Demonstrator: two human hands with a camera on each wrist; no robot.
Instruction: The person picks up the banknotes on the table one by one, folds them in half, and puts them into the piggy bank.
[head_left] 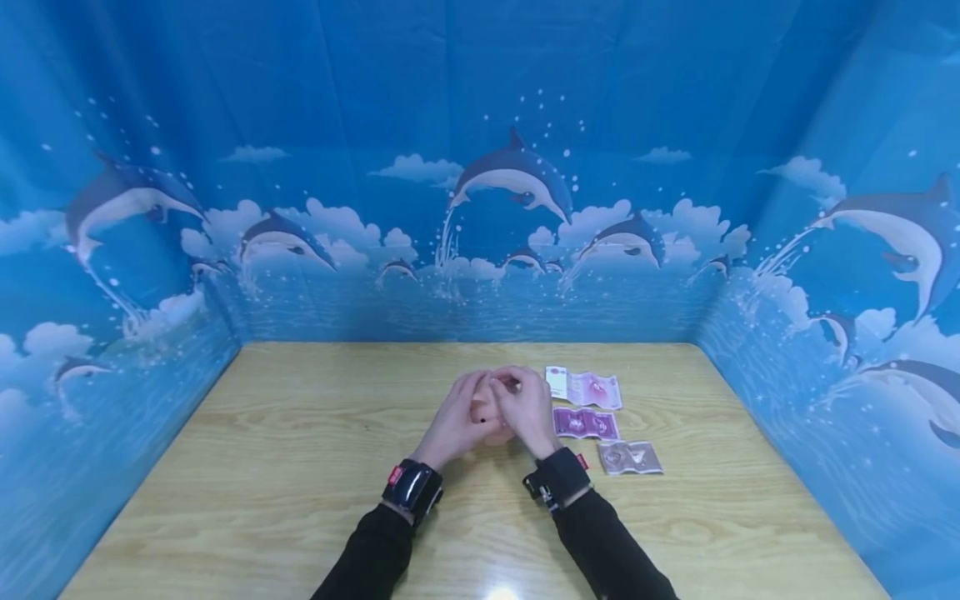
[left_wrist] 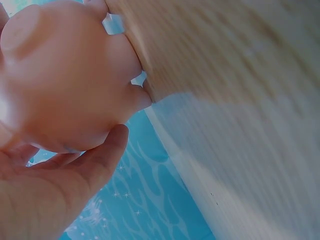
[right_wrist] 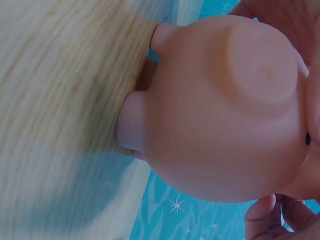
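At the head view's lower centre, my left hand [head_left: 457, 423] gripped the round, smooth pink pig figure [head_left: 486, 409]; my right hand [head_left: 529, 410], its hold unclear, partly blocked it. Creased pink, purple and brown paper banknotes [head_left: 587, 423] lay rightward.

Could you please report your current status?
Left grip holds the round, smooth pink piggy bank; right grip at its top, pinch unclear. Piggy bank upright on pale wood-grain table. Creased, multicoloured paper banknotes lie right, clear of it.

Piggy bank [right_wrist: 210, 120] on tbl [head_left: 300, 467], notes [head_left: 586, 423] R
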